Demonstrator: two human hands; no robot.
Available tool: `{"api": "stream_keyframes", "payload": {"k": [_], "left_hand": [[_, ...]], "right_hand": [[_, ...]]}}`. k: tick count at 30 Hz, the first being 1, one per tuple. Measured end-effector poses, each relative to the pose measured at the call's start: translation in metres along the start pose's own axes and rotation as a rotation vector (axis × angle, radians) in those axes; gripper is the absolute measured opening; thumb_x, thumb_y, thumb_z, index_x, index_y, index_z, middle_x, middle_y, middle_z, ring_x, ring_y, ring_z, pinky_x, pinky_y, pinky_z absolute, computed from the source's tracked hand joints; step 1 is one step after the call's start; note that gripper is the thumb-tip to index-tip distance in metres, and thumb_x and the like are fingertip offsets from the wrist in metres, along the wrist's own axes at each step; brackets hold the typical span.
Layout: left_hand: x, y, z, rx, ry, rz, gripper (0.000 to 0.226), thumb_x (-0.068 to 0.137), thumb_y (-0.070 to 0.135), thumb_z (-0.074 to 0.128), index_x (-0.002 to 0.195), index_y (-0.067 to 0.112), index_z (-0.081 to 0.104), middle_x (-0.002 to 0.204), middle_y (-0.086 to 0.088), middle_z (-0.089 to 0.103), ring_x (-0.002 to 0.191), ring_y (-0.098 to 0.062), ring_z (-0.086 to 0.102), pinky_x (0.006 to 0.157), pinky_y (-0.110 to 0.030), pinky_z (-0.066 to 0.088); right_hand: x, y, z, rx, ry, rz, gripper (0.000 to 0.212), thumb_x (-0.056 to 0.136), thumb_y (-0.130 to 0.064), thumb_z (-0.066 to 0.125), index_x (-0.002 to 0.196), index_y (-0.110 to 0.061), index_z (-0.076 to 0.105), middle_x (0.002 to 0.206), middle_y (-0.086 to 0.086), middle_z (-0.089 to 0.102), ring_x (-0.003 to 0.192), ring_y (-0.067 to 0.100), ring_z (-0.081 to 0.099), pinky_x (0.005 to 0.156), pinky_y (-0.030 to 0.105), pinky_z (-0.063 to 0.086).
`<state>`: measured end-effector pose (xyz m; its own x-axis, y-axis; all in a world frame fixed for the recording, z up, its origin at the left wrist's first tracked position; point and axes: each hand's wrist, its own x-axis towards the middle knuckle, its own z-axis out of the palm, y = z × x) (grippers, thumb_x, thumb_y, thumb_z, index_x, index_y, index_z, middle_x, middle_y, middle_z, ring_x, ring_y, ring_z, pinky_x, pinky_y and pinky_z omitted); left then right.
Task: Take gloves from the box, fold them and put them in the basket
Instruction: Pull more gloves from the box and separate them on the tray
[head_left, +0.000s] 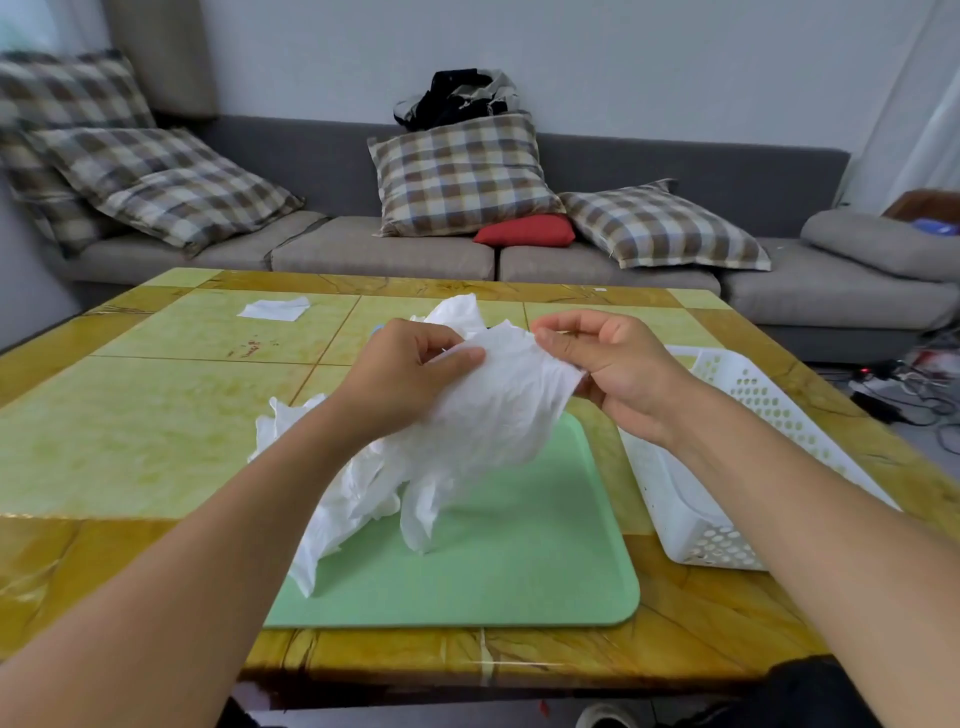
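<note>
Both hands, left hand (415, 371) and right hand (608, 358), are pinching a crumpled white glove (498, 410) at mid-frame, above the green tray (545, 561). Folding seems to be starting; next, the glove probably needs flattening before going into the white basket (727, 540) at right.

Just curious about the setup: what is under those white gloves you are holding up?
A green tray lies on the table below the gloves held by both hands. More gloves rest on its left part, hiding what lies beneath.

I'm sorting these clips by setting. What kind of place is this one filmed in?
Most likely a home living room: a long grey sofa with checked cushions runs along the wall, and the person works at a low yellow-green table set in front of it.
</note>
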<state>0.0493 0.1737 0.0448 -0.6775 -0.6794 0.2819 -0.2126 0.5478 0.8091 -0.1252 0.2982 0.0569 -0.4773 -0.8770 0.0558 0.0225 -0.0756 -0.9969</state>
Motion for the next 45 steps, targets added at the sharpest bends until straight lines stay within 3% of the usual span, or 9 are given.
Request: {"api": "stream_keyframes", "payload": {"k": [6, 9, 14, 17, 23, 27, 34, 38, 45], "left_hand": [[0.01, -0.013, -0.002, 0.24, 0.222, 0.025, 0.02, 0.088, 0.036, 0.075, 0.102, 0.023, 0.069, 0.077, 0.008, 0.068, 0.065, -0.003, 0.059, 0.062, -0.021, 0.049], [0.0, 0.005, 0.0, 0.04, 0.394, 0.133, 0.03, 0.087, 0.049, 0.072, 0.102, 0.024, 0.067, 0.088, 0.008, 0.07, 0.083, -0.006, 0.066, 0.073, -0.032, 0.057], [-0.016, 0.032, 0.021, -0.438, -0.211, 0.03, 0.06, 0.074, 0.029, 0.084, 0.127, 0.016, 0.061, 0.115, -0.004, 0.074, 0.108, -0.018, 0.07, 0.092, -0.034, 0.056], [-0.019, 0.029, 0.028, -0.561, -0.09, -0.064, 0.029, 0.09, -0.001, 0.068, 0.118, 0.003, 0.065, 0.105, -0.014, 0.075, 0.098, -0.023, 0.072, 0.084, -0.034, 0.057], [-0.015, 0.033, 0.015, -0.81, -0.102, -0.276, 0.026, 0.106, 0.012, 0.045, 0.117, 0.004, 0.067, 0.105, -0.012, 0.076, 0.091, -0.025, 0.073, 0.08, -0.035, 0.06], [-0.017, 0.037, 0.009, -0.825, -0.228, -0.286, 0.031, 0.106, 0.013, 0.043, 0.124, 0.004, 0.066, 0.114, -0.014, 0.074, 0.104, -0.026, 0.072, 0.083, -0.031, 0.061], [-0.014, 0.03, -0.002, -0.734, -0.2, -0.285, 0.036, 0.096, -0.008, 0.046, 0.12, 0.008, 0.067, 0.112, -0.016, 0.074, 0.096, -0.028, 0.074, 0.083, -0.037, 0.062], [-0.017, 0.025, -0.004, -0.644, -0.238, -0.23, 0.025, 0.1, 0.013, 0.056, 0.119, 0.005, 0.07, 0.113, -0.017, 0.074, 0.1, -0.029, 0.072, 0.086, -0.037, 0.058], [-0.018, 0.037, -0.006, -0.602, -0.012, -0.137, 0.025, 0.1, 0.025, 0.057, 0.099, 0.008, 0.075, 0.089, -0.009, 0.077, 0.071, -0.018, 0.072, 0.057, -0.027, 0.057]], "right_hand": [[-0.005, -0.017, 0.005, 0.273, -0.124, 0.091, 0.026, 0.1, -0.004, 0.054, 0.123, -0.012, 0.065, 0.082, 0.003, 0.06, 0.05, 0.006, 0.057, 0.047, 0.015, 0.053], [-0.008, -0.017, 0.017, 0.405, -0.084, 0.097, 0.019, 0.101, 0.0, 0.051, 0.112, -0.006, 0.065, 0.076, 0.007, 0.064, 0.058, 0.011, 0.069, 0.058, 0.019, 0.059], [-0.01, -0.012, 0.032, 0.415, -0.161, 0.087, 0.016, 0.097, -0.003, 0.059, 0.113, -0.001, 0.064, 0.099, 0.016, 0.074, 0.081, 0.019, 0.074, 0.076, 0.025, 0.062], [-0.015, -0.016, 0.032, 0.253, -0.218, 0.048, 0.017, 0.095, -0.003, 0.061, 0.111, -0.006, 0.066, 0.1, 0.016, 0.075, 0.085, 0.023, 0.074, 0.078, 0.029, 0.062], [-0.011, -0.014, 0.01, -0.378, 0.149, -0.136, 0.059, 0.068, -0.036, 0.09, 0.12, -0.022, 0.066, 0.108, -0.002, 0.065, 0.09, 0.011, 0.066, 0.083, 0.031, 0.056], [-0.017, -0.01, 0.011, -0.05, -0.252, 0.16, 0.043, 0.077, -0.036, 0.075, 0.114, -0.014, 0.072, 0.103, 0.003, 0.075, 0.09, 0.016, 0.07, 0.078, 0.029, 0.055], [-0.012, -0.006, 0.012, 0.029, -0.07, 0.076, 0.023, 0.091, -0.017, 0.071, 0.11, -0.005, 0.072, 0.088, 0.005, 0.073, 0.072, 0.018, 0.065, 0.062, 0.029, 0.054], [-0.012, -0.008, 0.011, 0.135, -0.054, 0.078, 0.015, 0.086, -0.01, 0.073, 0.1, -0.013, 0.073, 0.088, 0.004, 0.073, 0.075, 0.019, 0.065, 0.063, 0.03, 0.052], [-0.025, -0.029, 0.003, 0.076, -0.231, 0.13, 0.049, 0.072, -0.011, 0.076, 0.12, 0.0, 0.069, 0.111, 0.015, 0.074, 0.091, 0.024, 0.071, 0.078, 0.031, 0.061]]}}
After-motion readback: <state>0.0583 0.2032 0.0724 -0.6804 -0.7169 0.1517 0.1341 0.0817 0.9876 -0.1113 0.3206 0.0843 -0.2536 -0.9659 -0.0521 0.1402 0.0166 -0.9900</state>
